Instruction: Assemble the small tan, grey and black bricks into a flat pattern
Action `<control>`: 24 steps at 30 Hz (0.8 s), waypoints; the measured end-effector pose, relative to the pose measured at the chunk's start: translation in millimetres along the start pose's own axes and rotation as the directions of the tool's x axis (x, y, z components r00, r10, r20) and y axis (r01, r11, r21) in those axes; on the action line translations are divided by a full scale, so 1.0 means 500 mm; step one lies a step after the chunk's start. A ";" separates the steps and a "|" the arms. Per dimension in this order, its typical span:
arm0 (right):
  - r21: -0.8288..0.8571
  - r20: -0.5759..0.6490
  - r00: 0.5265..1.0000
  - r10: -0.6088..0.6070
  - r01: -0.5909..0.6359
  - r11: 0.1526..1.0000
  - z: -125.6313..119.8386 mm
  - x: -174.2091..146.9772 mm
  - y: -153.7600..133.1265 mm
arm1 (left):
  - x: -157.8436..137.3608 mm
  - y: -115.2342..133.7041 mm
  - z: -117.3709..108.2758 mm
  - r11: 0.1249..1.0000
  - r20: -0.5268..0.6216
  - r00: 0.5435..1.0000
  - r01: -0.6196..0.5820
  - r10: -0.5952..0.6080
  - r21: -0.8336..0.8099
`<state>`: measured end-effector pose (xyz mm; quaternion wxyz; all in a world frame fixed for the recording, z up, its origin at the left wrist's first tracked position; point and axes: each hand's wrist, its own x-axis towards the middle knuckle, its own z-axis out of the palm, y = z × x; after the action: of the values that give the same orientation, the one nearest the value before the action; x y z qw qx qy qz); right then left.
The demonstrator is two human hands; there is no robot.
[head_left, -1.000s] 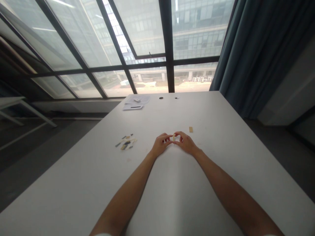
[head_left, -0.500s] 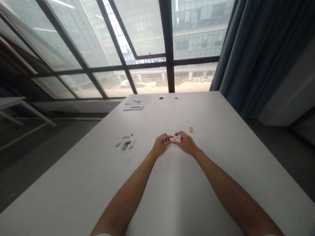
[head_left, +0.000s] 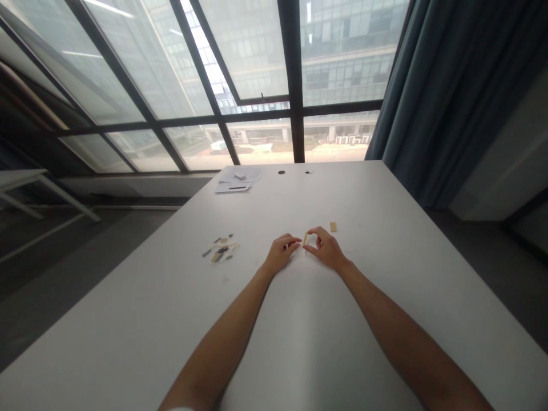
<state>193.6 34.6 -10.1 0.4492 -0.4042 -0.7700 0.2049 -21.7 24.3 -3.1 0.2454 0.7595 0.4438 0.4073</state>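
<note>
Between the thumb and fingertips of my right hand [head_left: 325, 247] a narrow tan toy brick piece [head_left: 305, 238] is pinched, standing on end. My left hand [head_left: 281, 251] is just left of it, thumb and fingers slightly parted with nothing visible in them. A small flat tan plate [head_left: 333, 227], apparently studded, lies on the table beyond my right hand. Off to the left is a loose pile of small pieces [head_left: 220, 249] in tan, cream, grey and black; their exact shapes are too small to make out.
The white table [head_left: 274, 200] stretches toward the windows. Papers [head_left: 233, 187] with a small white item on top lie at its far left corner. Two dark round spots, perhaps cable holes, sit near the far edge. A blue curtain [head_left: 432, 103] hangs at the right.
My left fingers have come away from the tan brick piece and parted a little. The piece now stays in my right hand alone, tilted slightly.
</note>
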 end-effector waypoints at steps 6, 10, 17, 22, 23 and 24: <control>0.019 -0.079 0.997 -0.014 0.015 1.000 -0.013 0.009 0.001 | 0.000 -0.001 -0.002 1.000 0.002 1.000 0.007 -0.007 0.008; 0.067 -0.215 0.977 0.003 0.012 0.998 -0.048 0.032 -0.005 | 0.002 -0.003 -0.002 1.000 -0.005 1.000 0.001 -0.001 0.013; 0.073 -0.383 0.921 0.066 -0.041 0.996 -0.175 0.076 -0.003 | 0.005 -0.002 0.000 1.000 0.006 1.000 0.020 -0.020 0.015; 0.003 -0.388 0.920 0.053 -0.056 0.998 -0.240 0.083 0.053 | 0.006 -0.002 0.000 0.999 0.008 1.000 0.028 -0.028 0.022; -0.013 -0.383 0.922 0.053 -0.062 0.998 -0.247 0.082 0.068 | 0.006 -0.001 0.000 0.999 0.011 0.999 0.030 -0.030 0.024; -0.033 -0.374 0.926 0.054 -0.072 0.997 -0.252 0.081 0.084 | 0.006 0.000 0.000 0.999 0.012 0.999 0.033 -0.034 0.025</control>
<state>309.2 85.8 47.4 0.5710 -0.4705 -0.6618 0.1210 -21.0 27.1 -2.0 0.2455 0.7575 0.4601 0.3928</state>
